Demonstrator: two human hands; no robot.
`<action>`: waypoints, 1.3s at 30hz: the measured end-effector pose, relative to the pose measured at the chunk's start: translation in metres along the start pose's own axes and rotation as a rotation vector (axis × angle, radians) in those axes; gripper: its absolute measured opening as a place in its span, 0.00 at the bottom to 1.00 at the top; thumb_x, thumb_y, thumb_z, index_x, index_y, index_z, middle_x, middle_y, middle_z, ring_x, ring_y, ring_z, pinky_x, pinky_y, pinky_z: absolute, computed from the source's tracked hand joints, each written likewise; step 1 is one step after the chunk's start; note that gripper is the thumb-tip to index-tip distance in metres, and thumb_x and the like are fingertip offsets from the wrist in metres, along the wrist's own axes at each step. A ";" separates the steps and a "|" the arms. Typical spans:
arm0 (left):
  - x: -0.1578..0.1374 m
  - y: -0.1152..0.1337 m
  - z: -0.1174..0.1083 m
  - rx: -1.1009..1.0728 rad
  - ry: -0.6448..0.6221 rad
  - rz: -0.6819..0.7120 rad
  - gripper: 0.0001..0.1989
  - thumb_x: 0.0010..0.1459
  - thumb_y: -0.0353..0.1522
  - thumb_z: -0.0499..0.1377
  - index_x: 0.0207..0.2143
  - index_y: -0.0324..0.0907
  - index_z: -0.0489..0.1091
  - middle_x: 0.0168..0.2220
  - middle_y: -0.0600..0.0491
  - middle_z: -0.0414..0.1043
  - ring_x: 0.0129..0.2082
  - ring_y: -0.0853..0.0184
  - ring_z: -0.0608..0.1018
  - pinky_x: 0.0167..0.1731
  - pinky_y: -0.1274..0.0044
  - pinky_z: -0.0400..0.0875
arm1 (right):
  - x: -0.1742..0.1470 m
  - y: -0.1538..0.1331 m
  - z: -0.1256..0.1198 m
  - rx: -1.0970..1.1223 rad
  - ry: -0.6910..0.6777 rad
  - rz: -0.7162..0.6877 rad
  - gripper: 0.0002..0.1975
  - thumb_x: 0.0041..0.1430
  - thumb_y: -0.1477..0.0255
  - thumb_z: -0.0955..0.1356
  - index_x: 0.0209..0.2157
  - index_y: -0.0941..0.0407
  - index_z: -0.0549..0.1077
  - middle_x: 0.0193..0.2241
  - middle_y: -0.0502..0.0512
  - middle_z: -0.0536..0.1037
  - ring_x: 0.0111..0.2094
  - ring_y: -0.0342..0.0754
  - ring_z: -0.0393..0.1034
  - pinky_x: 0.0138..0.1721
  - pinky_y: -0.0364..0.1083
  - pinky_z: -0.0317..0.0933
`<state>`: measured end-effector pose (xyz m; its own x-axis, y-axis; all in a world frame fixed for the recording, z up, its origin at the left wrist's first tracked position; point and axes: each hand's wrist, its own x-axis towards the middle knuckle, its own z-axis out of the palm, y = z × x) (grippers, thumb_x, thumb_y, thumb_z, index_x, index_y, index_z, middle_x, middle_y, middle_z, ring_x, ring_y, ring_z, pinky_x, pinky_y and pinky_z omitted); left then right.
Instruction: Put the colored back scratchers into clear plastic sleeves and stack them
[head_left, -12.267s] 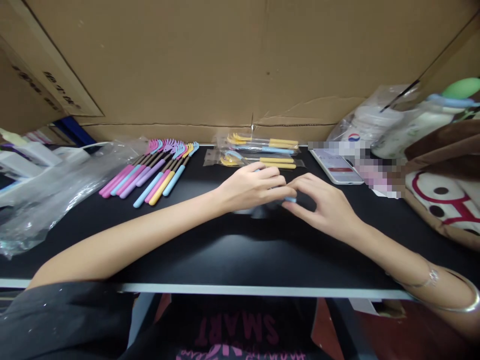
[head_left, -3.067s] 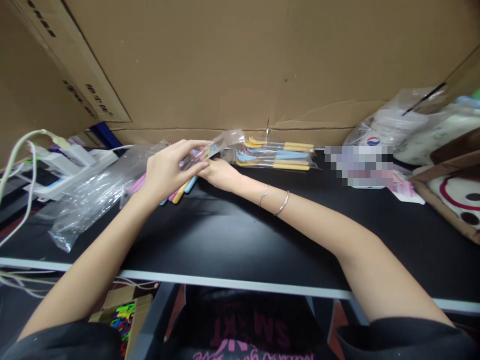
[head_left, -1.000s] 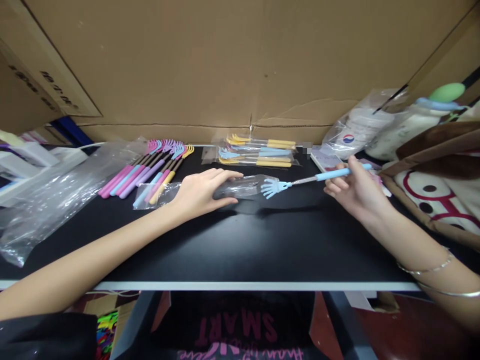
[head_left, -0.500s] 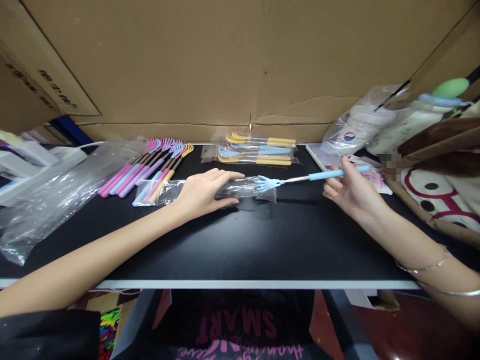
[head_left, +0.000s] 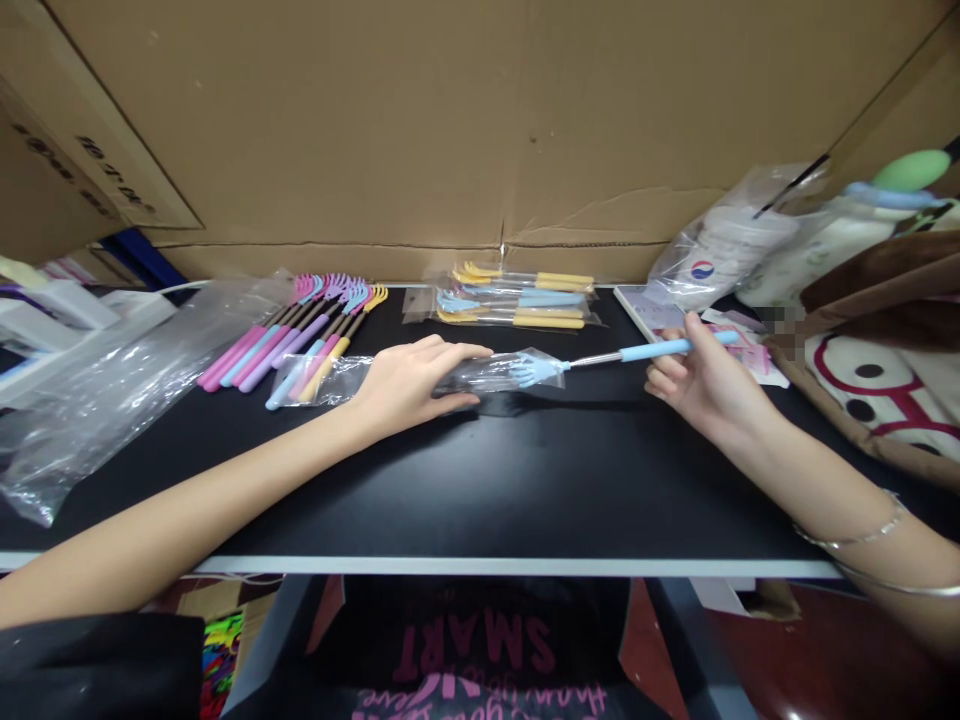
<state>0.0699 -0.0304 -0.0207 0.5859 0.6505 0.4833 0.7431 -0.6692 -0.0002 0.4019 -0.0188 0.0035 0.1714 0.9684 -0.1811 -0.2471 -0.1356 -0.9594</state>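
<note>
My right hand (head_left: pixel 701 385) is closed around the blue handle (head_left: pixel 652 349) of a back scratcher. Its light-blue, hand-shaped head (head_left: pixel 536 369) points left and lies within the mouth of a clear plastic sleeve (head_left: pixel 487 372), while the metal shaft (head_left: pixel 595 360) is outside. My left hand (head_left: pixel 411 382) grips that sleeve from above, thumb and fingers on either side of it. The sleeve's far end overlaps the handles of several pastel back scratchers (head_left: pixel 300 330) laid in a row on the left.
Several bagged back scratchers (head_left: pixel 517 300) lie at the back by the cardboard wall (head_left: pixel 360 130). A large plastic bag (head_left: pixel 135 390) spreads over the left side. To the right stand a wrapped cup (head_left: pixel 720 255), papers (head_left: pixel 750 360) and a brown bag (head_left: pixel 862 300). The black tabletop (head_left: pixel 487 490) has a pale front edge.
The sleeve's mouth now surrounds the scratcher's head, which lay over its opening before. Both hands keep nearly the same position and hold.
</note>
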 end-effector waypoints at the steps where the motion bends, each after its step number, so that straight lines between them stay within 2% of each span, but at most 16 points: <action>1: 0.000 0.000 0.000 0.002 0.005 0.004 0.22 0.63 0.44 0.64 0.57 0.48 0.71 0.44 0.52 0.81 0.42 0.64 0.81 0.34 0.77 0.69 | 0.000 0.000 -0.001 -0.001 -0.013 -0.003 0.20 0.63 0.54 0.70 0.26 0.52 0.64 0.16 0.41 0.54 0.17 0.40 0.46 0.22 0.44 0.48; 4: 0.000 -0.001 0.002 0.007 0.021 0.024 0.22 0.63 0.43 0.64 0.57 0.48 0.70 0.44 0.53 0.80 0.42 0.64 0.81 0.33 0.77 0.69 | 0.001 0.000 -0.003 -0.002 -0.063 0.000 0.21 0.60 0.53 0.73 0.27 0.52 0.64 0.15 0.40 0.55 0.17 0.40 0.47 0.21 0.42 0.50; 12: 0.001 -0.001 0.004 0.000 0.007 0.078 0.22 0.65 0.44 0.62 0.58 0.48 0.70 0.50 0.53 0.80 0.44 0.65 0.81 0.34 0.77 0.71 | -0.001 0.004 0.002 -0.031 -0.221 0.082 0.19 0.64 0.55 0.70 0.27 0.53 0.64 0.15 0.41 0.58 0.16 0.39 0.49 0.21 0.41 0.52; 17: 0.005 0.000 0.005 -0.024 0.031 0.105 0.22 0.64 0.44 0.63 0.58 0.47 0.70 0.52 0.53 0.80 0.44 0.65 0.81 0.36 0.77 0.72 | -0.006 0.008 0.009 0.001 -0.249 0.160 0.18 0.66 0.56 0.68 0.28 0.53 0.65 0.14 0.43 0.61 0.16 0.39 0.51 0.22 0.41 0.51; 20: 0.007 0.002 0.005 -0.025 0.031 0.122 0.22 0.64 0.44 0.63 0.57 0.47 0.70 0.52 0.54 0.80 0.44 0.65 0.81 0.35 0.77 0.71 | -0.006 0.012 0.012 0.004 -0.291 0.174 0.19 0.64 0.55 0.70 0.28 0.53 0.65 0.15 0.43 0.63 0.16 0.39 0.52 0.23 0.42 0.51; 22: 0.009 0.004 0.004 -0.024 0.020 0.121 0.21 0.64 0.44 0.63 0.57 0.48 0.70 0.50 0.54 0.80 0.43 0.66 0.81 0.33 0.78 0.69 | -0.006 0.016 0.015 -0.004 -0.322 0.166 0.20 0.60 0.54 0.72 0.27 0.52 0.65 0.15 0.43 0.64 0.16 0.39 0.51 0.22 0.43 0.50; 25: 0.015 0.008 0.003 -0.017 0.020 0.110 0.19 0.65 0.44 0.62 0.56 0.49 0.72 0.42 0.55 0.81 0.39 0.67 0.80 0.30 0.79 0.66 | -0.009 0.021 0.021 -0.023 -0.388 0.151 0.21 0.56 0.52 0.75 0.27 0.52 0.66 0.16 0.43 0.66 0.15 0.38 0.48 0.21 0.44 0.49; 28: 0.020 0.012 0.002 -0.022 0.032 0.114 0.16 0.66 0.41 0.61 0.55 0.50 0.73 0.37 0.55 0.79 0.36 0.68 0.79 0.28 0.79 0.63 | -0.014 0.022 0.027 -0.032 -0.437 0.151 0.21 0.53 0.51 0.76 0.29 0.52 0.68 0.18 0.44 0.69 0.15 0.39 0.50 0.22 0.44 0.51; 33: 0.021 0.008 0.006 -0.049 0.019 0.104 0.16 0.65 0.39 0.61 0.55 0.51 0.72 0.39 0.56 0.79 0.37 0.68 0.80 0.28 0.79 0.62 | -0.011 0.015 0.021 -0.073 -0.411 0.143 0.20 0.58 0.50 0.71 0.31 0.52 0.70 0.20 0.50 0.75 0.19 0.43 0.62 0.25 0.45 0.57; 36: 0.019 0.004 0.009 -0.062 0.025 0.096 0.16 0.65 0.39 0.61 0.55 0.50 0.72 0.40 0.56 0.80 0.38 0.67 0.80 0.28 0.79 0.63 | -0.003 0.012 0.014 -0.095 -0.367 0.111 0.16 0.61 0.55 0.70 0.29 0.52 0.69 0.16 0.48 0.69 0.18 0.43 0.60 0.24 0.44 0.55; 39: 0.020 0.002 0.011 -0.076 0.050 0.107 0.16 0.65 0.40 0.61 0.55 0.50 0.72 0.42 0.55 0.81 0.39 0.67 0.80 0.30 0.79 0.65 | 0.003 0.014 0.011 -0.123 -0.367 0.098 0.13 0.59 0.62 0.72 0.29 0.53 0.67 0.15 0.45 0.66 0.18 0.42 0.57 0.24 0.43 0.54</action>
<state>0.0863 -0.0145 -0.0203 0.6424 0.5563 0.5271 0.6494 -0.7604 0.0110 0.3880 -0.0156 -0.0081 -0.2053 0.9570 -0.2051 -0.1252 -0.2336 -0.9643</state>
